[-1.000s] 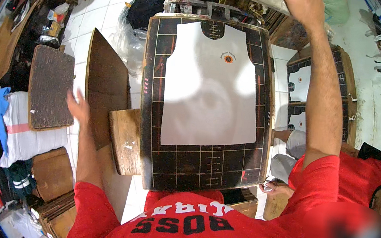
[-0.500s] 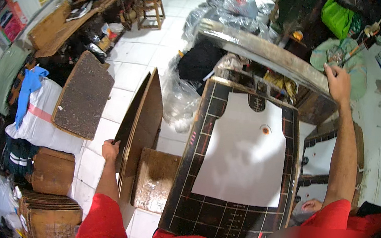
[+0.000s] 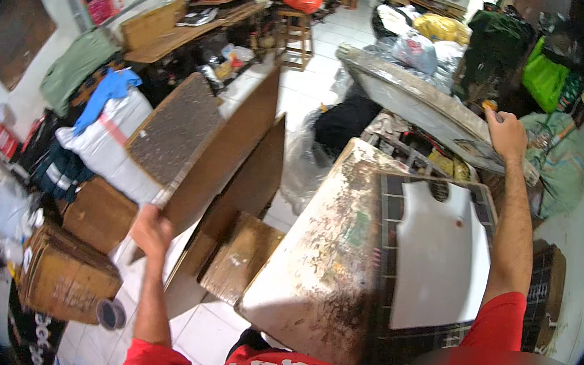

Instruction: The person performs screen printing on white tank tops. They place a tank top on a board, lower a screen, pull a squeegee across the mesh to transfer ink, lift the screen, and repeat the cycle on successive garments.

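Note:
My left hand (image 3: 153, 230) grips the near edge of a thin brown wooden board (image 3: 228, 134), held upright and tilted. Beside it, another brown board (image 3: 249, 177) leans on edge, apart from the held one. My right hand (image 3: 507, 138) is closed on the far-right end of a raised, heavy flat frame (image 3: 432, 108) with a worn pale rim. Below it, a black board with grid lines (image 3: 384, 267) carries a white shirt-front-shaped piece (image 3: 438, 266) with a small orange-brown mark. To its left a paint-stained whitish tabletop (image 3: 305, 257) shows.
A wooden box (image 3: 243, 257) stands on the floor left of the tabletop. A dark speckled board (image 3: 175, 128) leans on a white sack (image 3: 110, 146). Stacked brown boards (image 3: 69, 272) stand at lower left. Plastic bags (image 3: 417, 52) are heaped beyond the frame.
My left hand has swung one board leftward, apart from the other. The black board now appears farther right, with the stained tabletop showing. The view has shifted; my right hand stays on the frame.

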Available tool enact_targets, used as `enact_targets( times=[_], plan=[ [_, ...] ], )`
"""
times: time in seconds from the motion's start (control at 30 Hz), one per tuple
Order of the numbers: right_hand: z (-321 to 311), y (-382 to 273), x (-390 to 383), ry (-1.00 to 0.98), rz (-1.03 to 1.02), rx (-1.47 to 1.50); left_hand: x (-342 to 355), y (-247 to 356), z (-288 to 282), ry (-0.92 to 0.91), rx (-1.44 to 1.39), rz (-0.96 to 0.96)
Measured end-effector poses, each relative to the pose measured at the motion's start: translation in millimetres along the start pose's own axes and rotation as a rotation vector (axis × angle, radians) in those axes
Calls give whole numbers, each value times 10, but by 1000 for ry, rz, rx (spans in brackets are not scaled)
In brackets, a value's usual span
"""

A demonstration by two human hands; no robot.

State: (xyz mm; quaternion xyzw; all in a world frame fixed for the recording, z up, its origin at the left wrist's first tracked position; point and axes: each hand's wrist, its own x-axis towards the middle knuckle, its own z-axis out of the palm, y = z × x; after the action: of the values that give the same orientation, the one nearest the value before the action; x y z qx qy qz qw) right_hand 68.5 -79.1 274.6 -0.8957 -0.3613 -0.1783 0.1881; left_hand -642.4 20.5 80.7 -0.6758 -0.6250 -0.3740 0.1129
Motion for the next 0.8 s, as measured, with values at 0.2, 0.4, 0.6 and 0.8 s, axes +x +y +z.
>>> enact_targets(
  times=[0.2, 0.4, 0.6, 0.8],
  plan=[
    [-42, -42, 70, 13, -17, 17, -2394, 669, -765, -301, -450, 224],
    [-68, -102, -129, -3, -3, -41, -3189, -443, -192, -273, -20, -526],
    [10, -118, -270, -23, 39, -15, -2962, -571, 119, -392, -1, -1156],
    [152, -50, -311, 10, 0, -21, -1776, -892, -195, -387, 166, -647]
  ],
)
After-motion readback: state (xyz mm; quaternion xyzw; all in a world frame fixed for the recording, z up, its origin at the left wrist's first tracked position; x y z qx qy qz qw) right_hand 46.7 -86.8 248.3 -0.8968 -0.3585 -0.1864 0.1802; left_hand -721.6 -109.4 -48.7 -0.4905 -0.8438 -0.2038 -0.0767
